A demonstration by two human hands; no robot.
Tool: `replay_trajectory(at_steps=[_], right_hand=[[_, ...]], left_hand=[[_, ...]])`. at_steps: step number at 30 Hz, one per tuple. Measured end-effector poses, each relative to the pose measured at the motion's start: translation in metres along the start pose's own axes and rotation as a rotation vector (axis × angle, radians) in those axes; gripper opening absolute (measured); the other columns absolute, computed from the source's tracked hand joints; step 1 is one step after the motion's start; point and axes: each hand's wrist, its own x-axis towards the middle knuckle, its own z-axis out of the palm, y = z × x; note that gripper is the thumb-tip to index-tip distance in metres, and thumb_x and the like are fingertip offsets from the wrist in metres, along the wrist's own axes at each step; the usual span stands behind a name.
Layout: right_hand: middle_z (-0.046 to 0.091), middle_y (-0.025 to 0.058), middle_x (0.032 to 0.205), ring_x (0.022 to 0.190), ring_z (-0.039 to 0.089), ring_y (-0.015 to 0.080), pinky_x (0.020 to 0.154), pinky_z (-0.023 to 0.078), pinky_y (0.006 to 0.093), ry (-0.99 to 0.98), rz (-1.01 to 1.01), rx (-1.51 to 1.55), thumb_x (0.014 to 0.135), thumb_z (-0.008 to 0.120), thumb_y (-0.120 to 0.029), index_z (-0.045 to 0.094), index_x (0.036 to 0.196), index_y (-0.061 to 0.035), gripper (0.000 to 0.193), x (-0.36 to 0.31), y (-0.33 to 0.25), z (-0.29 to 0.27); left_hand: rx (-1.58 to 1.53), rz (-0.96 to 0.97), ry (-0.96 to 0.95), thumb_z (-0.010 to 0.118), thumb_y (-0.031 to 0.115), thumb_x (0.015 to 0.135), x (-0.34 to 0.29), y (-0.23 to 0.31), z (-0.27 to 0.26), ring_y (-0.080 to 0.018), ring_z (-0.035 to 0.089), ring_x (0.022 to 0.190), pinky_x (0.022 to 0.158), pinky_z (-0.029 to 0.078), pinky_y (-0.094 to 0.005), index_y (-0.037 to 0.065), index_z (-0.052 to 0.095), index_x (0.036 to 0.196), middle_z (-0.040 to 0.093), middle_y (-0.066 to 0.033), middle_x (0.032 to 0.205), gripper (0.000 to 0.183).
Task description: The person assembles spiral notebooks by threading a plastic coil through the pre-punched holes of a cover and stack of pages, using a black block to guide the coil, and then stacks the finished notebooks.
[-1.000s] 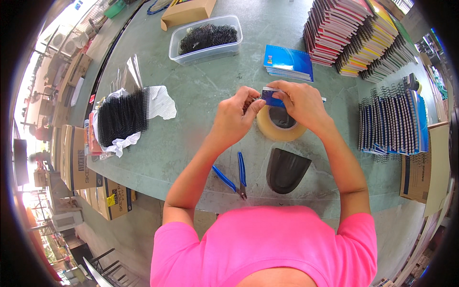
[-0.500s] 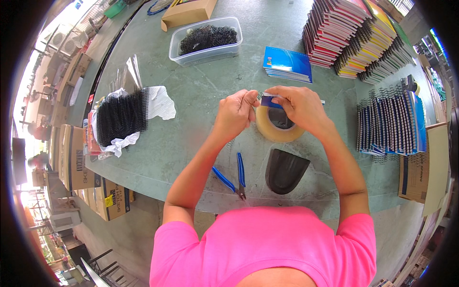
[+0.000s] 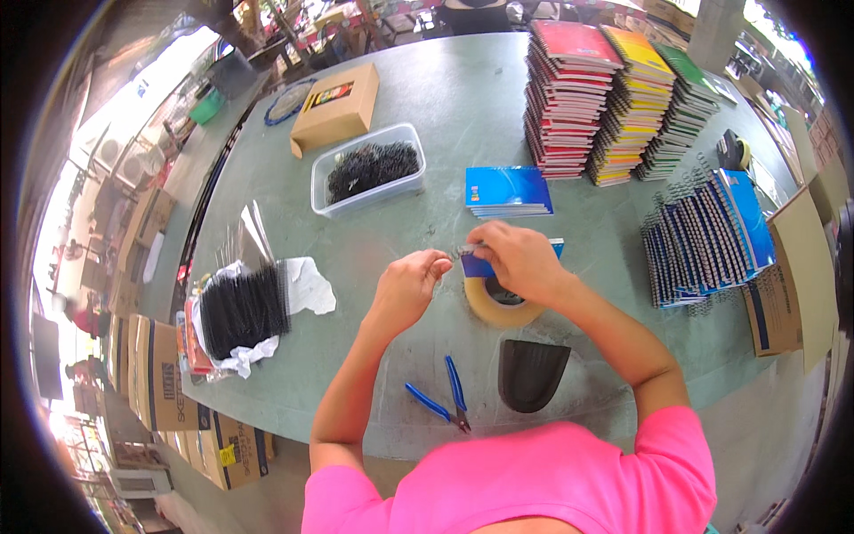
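A small blue notebook [image 3: 475, 266] lies across a roll of clear tape [image 3: 498, 307] in front of me. My right hand [image 3: 523, 264] bends over the notebook, thumb and fingers pinching its upper left corner. Part of a thin dark coil shows at that corner, toward my left hand. To the left, a short gap from the notebook, my left hand [image 3: 409, 285] has its fingers curled in a pinch; whatever they may hold is too small to make out. Blue-handled cutting pliers [image 3: 455, 400] lie spread nearer to me, beside a dark rounded pad [image 3: 532, 376].
Behind the notebook sits a stack of blue notebooks [image 3: 509, 189]. A clear tub [image 3: 366, 198] holds black coils; more black coils [image 3: 245, 310] lie at left. Tall red, yellow and green notebook stacks [image 3: 569, 107] stand back right, coil-bound blue ones [image 3: 703, 236] at right.
The view has tilted up, showing more of the table's far side. My left hand has drawn away from the notebook's edge, and my right hand has shifted to its upper left corner.
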Motion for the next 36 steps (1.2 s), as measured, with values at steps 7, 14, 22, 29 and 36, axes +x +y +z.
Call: replay_trajectory(at_steps=[7, 14, 22, 29, 36], right_hand=[[0.064, 0.0085, 0.078, 0.071, 0.062, 0.0305, 0.059, 0.047, 0.0414, -0.214, -0.034, -0.1, 0.081, 0.059, -0.019, 0.059, 0.087, -0.0084, 0.012, -0.003, 0.001, -0.007], [0.065, 0.0074, 0.084, 0.078, 0.063, 0.0281, 0.063, 0.048, 0.0404, -0.277, -0.023, -0.127, 0.082, 0.058, -0.021, 0.062, 0.093, -0.0103, 0.016, -0.007, -0.003, -0.011], [0.063, 0.0071, 0.085, 0.077, 0.062, 0.0296, 0.064, 0.048, 0.0415, -0.207, 0.034, -0.083, 0.086, 0.056, -0.028, 0.059, 0.096, -0.0111, 0.019, -0.003, -0.007, -0.005], [0.064, 0.0078, 0.088, 0.082, 0.061, 0.031, 0.067, 0.046, 0.0423, -0.145, 0.076, -0.037, 0.086, 0.057, -0.027, 0.052, 0.101, -0.0107, 0.022, -0.001, -0.006, -0.005], [0.065, 0.0098, 0.086, 0.077, 0.061, 0.0292, 0.066, 0.047, 0.0379, -0.198, -0.017, -0.039, 0.081, 0.063, -0.021, 0.056, 0.103, -0.0091, 0.026, -0.001, -0.011, -0.002]], left_hand=[[-0.133, 0.016, 0.013, 0.059, 0.027, 0.088, 0.008, 0.009, -0.002, -0.0103, 0.048, 0.054, 0.052, 0.041, -0.0241, 0.003, 0.062, 0.088, 0.053, -0.0032, 0.061, 0.024], [-0.438, -0.255, -0.275, 0.058, 0.029, 0.09, 0.007, -0.006, -0.007, -0.0052, 0.042, 0.051, 0.047, 0.034, -0.0206, 0.006, 0.061, 0.085, 0.049, 0.0023, 0.059, 0.024], [-0.073, 0.137, 0.072, 0.068, 0.013, 0.079, 0.001, 0.011, 0.004, -0.013, 0.052, 0.068, 0.057, 0.042, -0.0279, 0.004, 0.06, 0.089, 0.058, -0.007, 0.084, 0.016], [0.174, 0.404, 0.263, 0.067, 0.021, 0.079, -0.04, 0.034, 0.042, -0.0327, 0.058, 0.071, 0.065, 0.048, -0.0408, 0.003, 0.056, 0.098, 0.058, -0.0124, 0.084, 0.029], [-0.087, 0.125, -0.132, 0.07, 0.027, 0.077, -0.087, 0.062, 0.123, -0.0386, 0.057, 0.072, 0.065, 0.049, -0.0407, 0.004, 0.05, 0.102, 0.054, -0.0177, 0.09, 0.039]])
